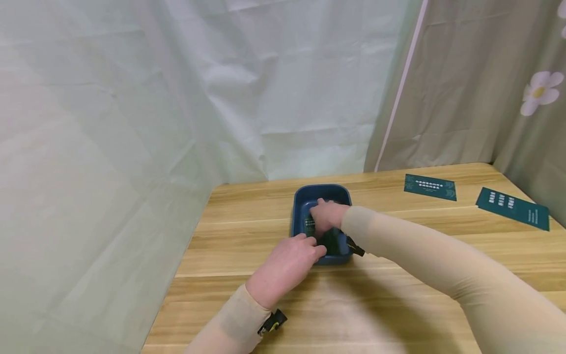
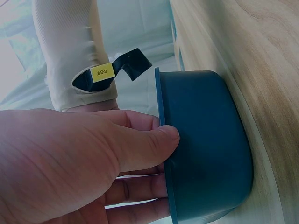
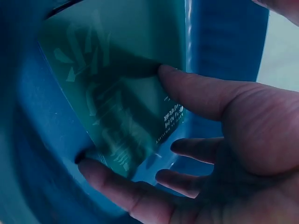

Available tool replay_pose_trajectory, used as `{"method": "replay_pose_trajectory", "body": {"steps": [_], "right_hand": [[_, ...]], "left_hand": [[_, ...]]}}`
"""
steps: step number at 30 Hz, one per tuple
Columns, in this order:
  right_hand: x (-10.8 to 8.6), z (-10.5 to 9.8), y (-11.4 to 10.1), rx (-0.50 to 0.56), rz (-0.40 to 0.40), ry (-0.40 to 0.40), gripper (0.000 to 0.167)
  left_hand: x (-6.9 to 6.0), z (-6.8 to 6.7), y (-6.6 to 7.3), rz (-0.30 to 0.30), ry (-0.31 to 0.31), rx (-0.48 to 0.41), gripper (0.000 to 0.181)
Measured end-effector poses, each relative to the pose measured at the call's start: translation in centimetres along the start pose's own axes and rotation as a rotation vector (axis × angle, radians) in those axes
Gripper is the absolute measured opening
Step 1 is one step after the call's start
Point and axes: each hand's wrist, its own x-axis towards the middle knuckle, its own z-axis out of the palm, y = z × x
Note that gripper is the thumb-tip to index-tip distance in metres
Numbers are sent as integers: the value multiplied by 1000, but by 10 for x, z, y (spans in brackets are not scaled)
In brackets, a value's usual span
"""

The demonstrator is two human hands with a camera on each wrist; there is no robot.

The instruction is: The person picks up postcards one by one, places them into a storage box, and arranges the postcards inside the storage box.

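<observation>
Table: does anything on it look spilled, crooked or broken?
Nothing looks spilled or broken. Mildly odd: the farther loose card and the nearer loose card, right of the blue bin, both slant against the back edge of the table, not parallel.

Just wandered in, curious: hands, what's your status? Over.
Left hand gripping blue bin by rim. Right hand inside, spread at green card. Nothing visibly blocking.

Card (image 3: 124,100) inside tray (image 2: 208,140) on table (image 1: 240,233)

The tub (image 2: 205,144) is blue, its card (image 3: 112,88) green with pale lettering
</observation>
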Motion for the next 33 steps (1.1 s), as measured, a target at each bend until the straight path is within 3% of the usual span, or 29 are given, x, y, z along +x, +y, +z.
{"method": "replay_pose_trajectory", "body": {"steps": [3,10,17,25,29,32,33], "right_hand": [[1,-1,-1,15,9,-25,72],[8,-5,2,286,63,-121,75],[7,-9,5,401,101,-129,74],[11,-3,10,392,105,-106,59],[41,15,24,271,88,-56,56],[64,28,37,227,82,-35,64],[59,25,35,237,89,-36,67]], "left_hand": [[1,0,0,-1,-4,-5,17],[1,0,-1,-1,-3,-9,17],[1,-2,-1,-6,-5,-7,18],[-1,0,0,2,19,-7,16],[-1,1,0,0,32,-10,17],[-1,0,0,0,32,-15,17],[-1,0,0,0,29,-17,17]]}}
